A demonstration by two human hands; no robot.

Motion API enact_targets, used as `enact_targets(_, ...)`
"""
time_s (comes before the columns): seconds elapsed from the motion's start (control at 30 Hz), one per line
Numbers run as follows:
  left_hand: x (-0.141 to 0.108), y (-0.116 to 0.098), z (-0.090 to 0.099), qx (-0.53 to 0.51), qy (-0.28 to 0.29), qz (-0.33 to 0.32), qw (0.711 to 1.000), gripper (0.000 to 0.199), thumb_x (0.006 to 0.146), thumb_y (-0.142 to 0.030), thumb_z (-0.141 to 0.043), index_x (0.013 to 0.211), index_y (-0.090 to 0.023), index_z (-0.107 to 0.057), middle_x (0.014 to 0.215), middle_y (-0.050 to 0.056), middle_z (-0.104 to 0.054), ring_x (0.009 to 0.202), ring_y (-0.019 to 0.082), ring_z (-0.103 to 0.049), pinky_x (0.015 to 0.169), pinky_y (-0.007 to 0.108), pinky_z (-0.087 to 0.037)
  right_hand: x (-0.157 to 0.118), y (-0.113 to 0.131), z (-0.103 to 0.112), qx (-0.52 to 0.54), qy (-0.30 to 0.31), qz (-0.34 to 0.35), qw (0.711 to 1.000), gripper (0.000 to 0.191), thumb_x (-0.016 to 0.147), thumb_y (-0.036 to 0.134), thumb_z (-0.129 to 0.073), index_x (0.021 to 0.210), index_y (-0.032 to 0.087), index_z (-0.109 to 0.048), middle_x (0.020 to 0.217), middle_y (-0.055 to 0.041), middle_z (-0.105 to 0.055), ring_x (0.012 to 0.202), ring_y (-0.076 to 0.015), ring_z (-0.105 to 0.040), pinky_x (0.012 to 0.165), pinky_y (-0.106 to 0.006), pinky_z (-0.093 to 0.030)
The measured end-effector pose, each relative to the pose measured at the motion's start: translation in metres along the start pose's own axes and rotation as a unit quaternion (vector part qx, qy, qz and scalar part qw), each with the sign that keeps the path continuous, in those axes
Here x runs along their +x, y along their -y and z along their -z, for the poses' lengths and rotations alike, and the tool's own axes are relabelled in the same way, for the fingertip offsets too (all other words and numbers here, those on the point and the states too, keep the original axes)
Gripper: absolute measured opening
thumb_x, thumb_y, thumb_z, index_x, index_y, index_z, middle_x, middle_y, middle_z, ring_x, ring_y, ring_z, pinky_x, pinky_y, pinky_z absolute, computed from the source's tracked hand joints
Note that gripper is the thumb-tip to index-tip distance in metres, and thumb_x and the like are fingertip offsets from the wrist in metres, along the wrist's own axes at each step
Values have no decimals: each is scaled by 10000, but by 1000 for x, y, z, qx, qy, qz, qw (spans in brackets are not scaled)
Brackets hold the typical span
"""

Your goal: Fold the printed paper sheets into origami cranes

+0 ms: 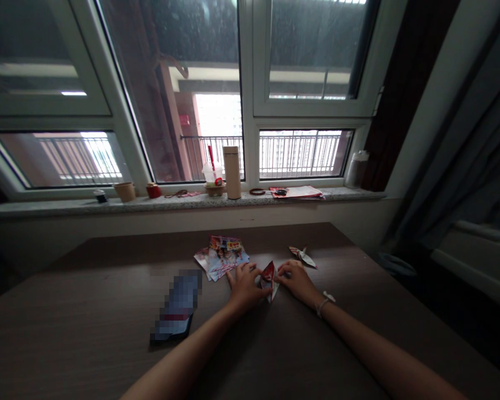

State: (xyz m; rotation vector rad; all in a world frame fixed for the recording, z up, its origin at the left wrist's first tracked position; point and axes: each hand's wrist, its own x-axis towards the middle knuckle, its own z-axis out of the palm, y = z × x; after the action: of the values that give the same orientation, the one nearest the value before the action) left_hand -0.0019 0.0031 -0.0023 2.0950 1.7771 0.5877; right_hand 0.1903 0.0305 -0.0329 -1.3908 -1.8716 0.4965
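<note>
Lettering (234, 245) on the printed sheets (221, 261); too small to read

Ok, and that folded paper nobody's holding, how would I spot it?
Find the brown table below the window, then its far right part. Just beyond the right hand lies a small, pale folded paper shape with reddish markings and pointed tips. The redder folded piece is at the left hand's fingers, and the printed sheets lie flat.
</note>
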Motion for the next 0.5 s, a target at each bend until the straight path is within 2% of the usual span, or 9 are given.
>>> enact_targets(0.13, 0, 1, -1, 1, -2, -2, 1000, 402, 668, -459, -768, 1038, -315, -712, 1435, 51, -502, 1406, 348, -290, 1131, 691, -26, -1, -5, 2, 18, 3, 23, 1000, 79, 775, 293, -692, 778, 228, -737, 964, -50, -692, 1036, -245, -560, 958, -372, -371)
enact_targets(0.37, -1, 1, -1, 0, -9, -9, 1000, 360, 671, -453, -766, 1007, -331, -720, 1430, 33, -507, 1405, 351, -290, 1129, 694, -22, -2, -2, 4, 17, -4, 22, 1000, 88, 776, 278, -690, 728, 209, -712, 963, -60, -670, 1044, -245, -541, 974, -375, -365)
enact_targets(0.5, -1, 0, -1, 0, -3, -15, 1000, 409, 668, -455, -771, 1051, -321, -713, 1444, 44, -497, 1410, 360, -276, 1125, 700, -24, -2, 0, 6, 39, -11, 33, 999, 123, 808, 331, -673, 836, 230, -738, 989, -55, -660, 1055, -239, -544, 985, -377, -358)
